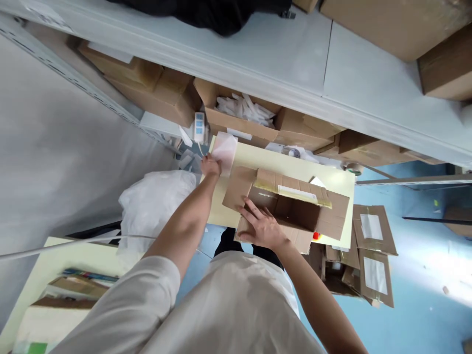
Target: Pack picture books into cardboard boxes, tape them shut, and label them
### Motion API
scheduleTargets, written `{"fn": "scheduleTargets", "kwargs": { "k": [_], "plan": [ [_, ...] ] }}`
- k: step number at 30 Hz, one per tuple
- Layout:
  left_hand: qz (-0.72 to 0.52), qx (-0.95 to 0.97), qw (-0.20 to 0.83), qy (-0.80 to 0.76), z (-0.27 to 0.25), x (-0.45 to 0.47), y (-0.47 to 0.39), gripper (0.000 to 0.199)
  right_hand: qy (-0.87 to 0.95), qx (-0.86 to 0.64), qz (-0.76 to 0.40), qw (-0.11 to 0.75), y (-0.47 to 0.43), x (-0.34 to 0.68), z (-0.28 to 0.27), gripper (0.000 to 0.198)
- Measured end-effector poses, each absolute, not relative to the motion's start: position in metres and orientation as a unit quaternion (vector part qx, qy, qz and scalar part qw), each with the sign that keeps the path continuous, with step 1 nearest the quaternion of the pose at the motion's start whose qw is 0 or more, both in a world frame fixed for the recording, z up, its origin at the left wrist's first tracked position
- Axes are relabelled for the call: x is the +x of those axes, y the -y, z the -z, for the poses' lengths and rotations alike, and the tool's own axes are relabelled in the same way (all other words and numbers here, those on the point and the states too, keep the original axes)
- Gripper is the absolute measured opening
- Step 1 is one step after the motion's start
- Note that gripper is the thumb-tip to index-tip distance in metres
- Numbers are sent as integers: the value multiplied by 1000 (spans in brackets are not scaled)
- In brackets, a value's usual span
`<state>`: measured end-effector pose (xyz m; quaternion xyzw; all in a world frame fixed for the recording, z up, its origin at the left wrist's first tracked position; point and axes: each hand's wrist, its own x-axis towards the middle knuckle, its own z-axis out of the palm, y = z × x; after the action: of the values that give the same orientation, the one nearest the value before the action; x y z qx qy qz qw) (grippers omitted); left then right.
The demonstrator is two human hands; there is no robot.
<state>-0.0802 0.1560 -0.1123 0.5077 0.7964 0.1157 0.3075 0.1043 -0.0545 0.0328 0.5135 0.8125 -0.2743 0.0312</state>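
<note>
Left hand (211, 166) pinches the white packet (224, 150), right hand (262, 227) spread flat should steady the open box (291, 209) on the counter (295, 164)

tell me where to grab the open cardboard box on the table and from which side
Probably by the near wall of the open cardboard box, from the person's side. Its flaps are folded outward, leaving that edge exposed, and the right hand already rests there. The left hand is on the white packet.
</note>
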Motion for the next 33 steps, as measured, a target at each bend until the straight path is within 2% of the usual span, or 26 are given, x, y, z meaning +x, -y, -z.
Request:
{"fn": "scheduleTargets", "kwargs": {
  "k": [4,6,8,10,13,16,18,20,22,24,26,29,33],
  "plan": [
    [-115,488,348,-792,119,-81,-171,44,-811,510,284,25,54,108,-31,80],
    [-131,488,357,-786,114,-88,-168,33,-812,508,287,20,54,108,-30,78],
    [-158,488,346,-785,101,-100,-156,31,-812,508,286,16,53,107,-28,77],
    [-207,491,321,-783,79,-117,-137,34,-815,506,282,10,52,106,-28,78],
    [-344,495,279,-748,33,-142,-102,37,-828,495,264,-6,57,112,-36,77],
    [-408,516,289,-695,-24,-157,-68,40,-809,551,200,-36,78,138,-50,72],
    [-396,553,306,-666,-61,-157,-50,38,-747,649,126,-62,100,168,-58,75],
    [-364,603,315,-636,-92,-145,-35,36,-659,745,69,-84,123,200,-57,89],
    [-322,667,318,-592,-114,-123,-24,33,-596,794,72,-96,140,226,-48,105],
    [-265,742,310,-532,-124,-94,-16,28,-582,798,118,-105,147,241,-35,112],
    [-200,812,281,-471,-126,-63,-9,24,-583,788,161,-117,145,247,-23,112],
    [-128,877,224,-406,-113,-24,1,31,-561,794,196,-129,137,247,-15,113],
    [-72,892,163,-416,-82,13,11,34,-547,795,227,-133,132,252,-15,120]
  ]
}}
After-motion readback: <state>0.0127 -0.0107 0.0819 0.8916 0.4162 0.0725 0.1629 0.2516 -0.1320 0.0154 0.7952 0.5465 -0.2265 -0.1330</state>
